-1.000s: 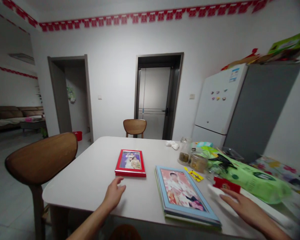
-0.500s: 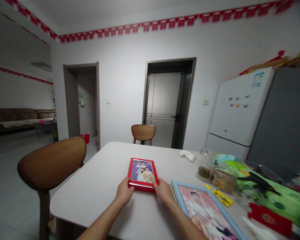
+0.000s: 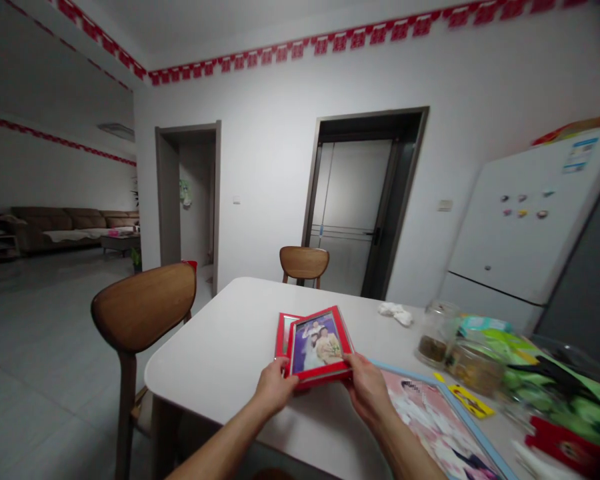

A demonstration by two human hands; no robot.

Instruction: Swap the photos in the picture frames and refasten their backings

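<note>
Both hands grip a red picture frame point(image 3: 318, 341) with a photo of people in it, tilted and turned a little. My left hand point(image 3: 276, 387) is closed on its lower left corner. At the lower right corner, my right hand point(image 3: 367, 387) has its fingers closed on the edge. Under it and partly covered, a second red picture frame point(image 3: 283, 333) lies on the white table point(image 3: 205, 360). A larger light-blue picture frame point(image 3: 460, 417) with a pink-toned photo lies beside my right forearm, which covers part of it.
On the right stand a glass jar point(image 3: 435, 333) and a wide clear container point(image 3: 473, 367), near green bags point(image 3: 565, 400), a yellow packet point(image 3: 470, 401) and a red packet point(image 3: 570, 445). A crumpled white tissue point(image 3: 396, 313) lies farther back. Wooden chairs stand at the left point(image 3: 145, 307) and far side point(image 3: 304, 263).
The top red frame has shifted off the stack and turned, with both hands on it, showing the second red frame beneath. The view has swung left.
</note>
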